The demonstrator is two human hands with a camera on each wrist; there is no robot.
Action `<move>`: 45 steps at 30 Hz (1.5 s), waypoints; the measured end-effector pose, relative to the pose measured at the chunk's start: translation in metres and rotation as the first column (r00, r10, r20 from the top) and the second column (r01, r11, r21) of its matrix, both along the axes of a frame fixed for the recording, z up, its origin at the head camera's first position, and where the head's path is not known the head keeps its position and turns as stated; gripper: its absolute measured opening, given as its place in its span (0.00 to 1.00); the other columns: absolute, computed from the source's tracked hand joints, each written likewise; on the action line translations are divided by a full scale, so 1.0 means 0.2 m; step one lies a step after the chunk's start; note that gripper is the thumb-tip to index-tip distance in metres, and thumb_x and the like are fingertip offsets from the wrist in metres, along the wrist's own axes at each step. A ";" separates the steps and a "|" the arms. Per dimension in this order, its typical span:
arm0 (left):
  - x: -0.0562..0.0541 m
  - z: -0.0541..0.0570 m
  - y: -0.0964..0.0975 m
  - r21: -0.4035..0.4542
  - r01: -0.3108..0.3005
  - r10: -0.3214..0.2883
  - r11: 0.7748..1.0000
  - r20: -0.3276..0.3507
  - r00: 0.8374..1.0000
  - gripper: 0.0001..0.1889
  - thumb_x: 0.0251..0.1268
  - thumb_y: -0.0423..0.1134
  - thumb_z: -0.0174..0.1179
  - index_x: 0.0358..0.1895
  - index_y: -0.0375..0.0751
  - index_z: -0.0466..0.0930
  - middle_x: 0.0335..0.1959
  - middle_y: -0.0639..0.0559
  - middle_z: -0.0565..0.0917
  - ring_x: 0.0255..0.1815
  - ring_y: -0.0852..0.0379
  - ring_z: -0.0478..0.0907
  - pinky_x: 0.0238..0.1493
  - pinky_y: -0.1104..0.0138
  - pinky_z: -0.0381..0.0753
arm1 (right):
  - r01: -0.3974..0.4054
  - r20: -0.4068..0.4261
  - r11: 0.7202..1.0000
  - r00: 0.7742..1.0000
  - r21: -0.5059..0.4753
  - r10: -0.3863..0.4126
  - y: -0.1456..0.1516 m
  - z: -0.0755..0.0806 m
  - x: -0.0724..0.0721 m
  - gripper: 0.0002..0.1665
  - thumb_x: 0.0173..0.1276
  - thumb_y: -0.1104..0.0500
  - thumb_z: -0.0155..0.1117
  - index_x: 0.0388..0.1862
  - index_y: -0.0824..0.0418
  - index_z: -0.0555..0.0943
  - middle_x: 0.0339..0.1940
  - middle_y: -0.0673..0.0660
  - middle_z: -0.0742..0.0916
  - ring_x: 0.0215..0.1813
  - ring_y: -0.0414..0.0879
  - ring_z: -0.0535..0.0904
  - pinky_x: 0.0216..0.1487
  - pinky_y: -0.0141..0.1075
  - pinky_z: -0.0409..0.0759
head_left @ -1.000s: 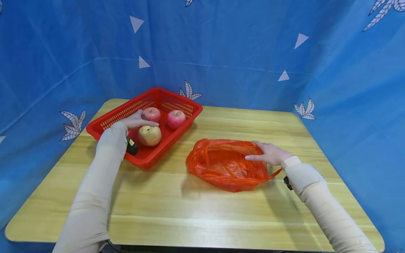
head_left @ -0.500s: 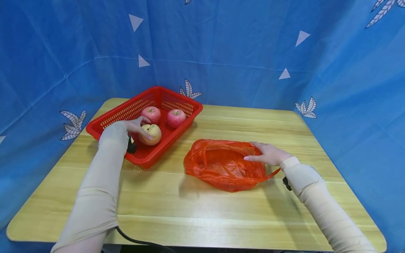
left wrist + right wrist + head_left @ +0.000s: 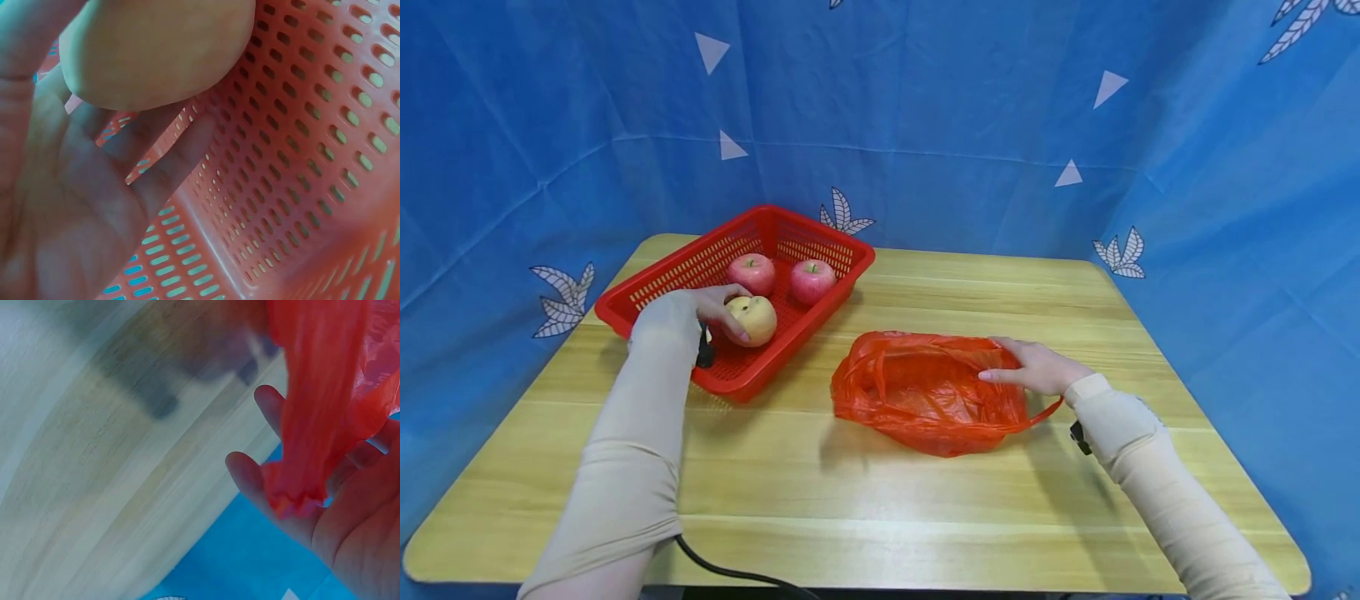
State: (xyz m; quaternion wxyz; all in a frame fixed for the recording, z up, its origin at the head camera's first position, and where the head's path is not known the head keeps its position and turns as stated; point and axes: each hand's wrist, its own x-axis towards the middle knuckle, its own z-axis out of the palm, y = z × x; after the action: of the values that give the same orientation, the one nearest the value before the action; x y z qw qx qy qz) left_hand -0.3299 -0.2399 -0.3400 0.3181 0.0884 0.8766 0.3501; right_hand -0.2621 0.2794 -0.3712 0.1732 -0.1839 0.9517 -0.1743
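Note:
My left hand (image 3: 721,310) reaches into the red plastic basket (image 3: 745,387) and holds a pale yellow pear (image 3: 756,320), thumb on its near side and fingers on its far side. From the left wrist view, fingers pass under the pear (image 3: 156,50) close to the basket's perforated floor. Two pink-red apples lie behind it, one apple (image 3: 751,273) at the left and another apple (image 3: 812,282) at the right. My right hand (image 3: 1037,365) is at the right side of a red plastic bag (image 3: 940,437), fingers and thumb spread at its gaping mouth. Some bag film crosses the right hand (image 3: 356,519).
The basket and bag stand on a light wooden table (image 3: 880,533), basket at back left, bag right of centre. A blue patterned cloth (image 3: 925,100) hangs behind and at both sides. A black cable (image 3: 737,575) runs from the left sleeve across the table's front edge.
The left hand has come down from above the pear to round it with thumb and fingers, and the pear has turned. The right hand keeps its place at the bag.

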 end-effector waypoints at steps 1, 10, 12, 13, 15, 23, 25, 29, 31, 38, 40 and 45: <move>0.00 -0.01 0.00 0.003 -0.010 0.010 1.000 -0.006 1.000 0.44 0.60 0.39 0.71 0.73 0.36 0.53 0.68 0.31 0.61 0.67 0.35 0.62 0.70 0.48 0.72 | -0.005 -0.012 1.000 1.000 -0.006 0.005 0.00 0.00 0.00 0.53 0.76 0.37 0.60 0.82 0.72 0.55 0.77 0.78 0.67 0.77 0.75 0.63 0.76 0.67 0.61; -0.09 -0.06 -0.03 0.032 0.037 -0.033 0.999 -0.117 0.993 0.45 0.56 0.40 0.72 0.74 0.35 0.56 0.69 0.30 0.62 0.71 0.33 0.59 0.76 0.41 0.61 | -0.007 -0.114 0.997 0.993 -0.082 -0.002 0.01 0.00 -0.02 0.38 0.73 0.55 0.68 0.72 0.77 0.68 0.59 0.74 0.85 0.58 0.67 0.83 0.63 0.61 0.79; -0.11 -0.07 -0.03 0.036 0.031 -0.026 0.999 -0.140 0.990 0.45 0.57 0.38 0.70 0.75 0.33 0.54 0.71 0.29 0.61 0.72 0.32 0.59 0.76 0.39 0.60 | 0.000 -0.128 0.995 0.992 -0.099 -0.013 0.01 0.01 -0.02 0.37 0.72 0.55 0.69 0.70 0.78 0.70 0.56 0.74 0.86 0.55 0.66 0.84 0.61 0.60 0.81; -0.11 -0.07 -0.02 0.045 0.026 -0.020 0.999 -0.146 0.989 0.45 0.57 0.37 0.70 0.76 0.32 0.54 0.71 0.29 0.61 0.72 0.32 0.59 0.76 0.39 0.60 | 0.007 -0.134 0.994 0.991 -0.109 -0.022 0.01 0.01 -0.02 0.36 0.72 0.56 0.69 0.69 0.78 0.71 0.55 0.74 0.86 0.54 0.65 0.85 0.60 0.59 0.81; -0.10 -0.06 -0.01 0.068 0.016 -0.006 0.998 -0.145 0.989 0.47 0.58 0.35 0.69 0.77 0.31 0.52 0.72 0.28 0.60 0.72 0.32 0.58 0.76 0.39 0.59 | 0.016 -0.147 0.992 0.989 -0.127 -0.035 0.00 0.00 -0.02 0.35 0.71 0.56 0.70 0.67 0.79 0.73 0.53 0.73 0.87 0.51 0.63 0.86 0.59 0.58 0.82; -0.10 0.09 0.04 0.182 0.098 -0.047 0.978 -0.266 0.963 0.42 0.55 0.39 0.73 0.72 0.38 0.62 0.67 0.35 0.66 0.64 0.38 0.65 0.63 0.48 0.76 | 0.074 -0.148 0.972 0.983 -0.224 -0.109 0.00 0.00 0.00 0.24 0.72 0.61 0.67 0.60 0.77 0.79 0.50 0.73 0.88 0.44 0.57 0.87 0.49 0.51 0.87; -0.09 0.17 0.10 0.178 0.114 -0.050 0.978 -0.331 0.942 0.39 0.53 0.38 0.73 0.69 0.39 0.65 0.65 0.37 0.70 0.63 0.40 0.67 0.60 0.51 0.77 | 0.098 -0.126 0.961 0.983 -0.257 -0.133 0.00 0.01 0.01 0.22 0.73 0.62 0.65 0.59 0.77 0.80 0.50 0.74 0.88 0.40 0.53 0.87 0.43 0.46 0.88; -0.04 0.32 0.30 0.165 0.168 -0.086 0.972 -0.412 0.907 0.39 0.49 0.33 0.75 0.68 0.39 0.67 0.67 0.39 0.71 0.66 0.42 0.66 0.62 0.50 0.74 | 0.143 -0.062 0.940 0.984 -0.310 -0.170 0.00 0.02 0.02 0.20 0.74 0.64 0.64 0.58 0.77 0.80 0.50 0.74 0.87 0.35 0.44 0.86 0.34 0.36 0.87; 0.00 0.38 0.43 0.157 0.236 -0.144 0.959 -0.447 0.883 0.40 0.47 0.32 0.76 0.67 0.40 0.68 0.66 0.40 0.73 0.66 0.43 0.67 0.63 0.50 0.72 | 0.150 -0.051 0.934 0.983 -0.325 -0.176 -0.01 0.02 0.02 0.18 0.74 0.64 0.64 0.56 0.76 0.80 0.50 0.73 0.87 0.34 0.42 0.85 0.33 0.34 0.87; 0.13 0.43 0.87 0.042 0.545 -0.441 0.837 -0.537 0.719 0.40 0.40 0.34 0.80 0.62 0.43 0.72 0.59 0.44 0.78 0.59 0.46 0.73 0.60 0.53 0.75 | 0.166 -0.061 0.931 0.979 -0.326 -0.196 -0.06 0.00 0.01 0.15 0.72 0.64 0.64 0.53 0.74 0.82 0.47 0.70 0.88 0.31 0.40 0.82 0.31 0.33 0.86; 0.14 0.39 0.97 0.022 0.614 -0.515 0.789 -0.523 0.679 0.39 0.40 0.34 0.80 0.62 0.42 0.73 0.59 0.44 0.79 0.58 0.47 0.74 0.60 0.55 0.76 | 0.179 -0.059 0.930 0.976 -0.322 -0.208 -0.09 0.00 0.00 0.15 0.72 0.64 0.64 0.53 0.74 0.82 0.46 0.70 0.88 0.31 0.40 0.83 0.31 0.34 0.86; 0.15 0.21 1.15 -0.021 0.724 -0.650 0.690 -0.459 0.606 0.38 0.41 0.36 0.79 0.61 0.42 0.72 0.58 0.46 0.80 0.57 0.51 0.75 0.59 0.61 0.75 | 0.202 -0.056 0.924 0.971 -0.325 -0.232 -0.13 0.02 0.01 0.15 0.72 0.65 0.64 0.52 0.75 0.82 0.45 0.70 0.88 0.30 0.40 0.84 0.32 0.35 0.87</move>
State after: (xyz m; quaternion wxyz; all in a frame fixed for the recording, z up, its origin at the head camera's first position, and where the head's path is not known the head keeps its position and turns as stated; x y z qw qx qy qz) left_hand -0.2989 -0.0102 -0.2983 0.2173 0.5201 0.7892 0.2439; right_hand -0.2609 0.2542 -0.3672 0.0764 -0.1108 0.9329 -0.3341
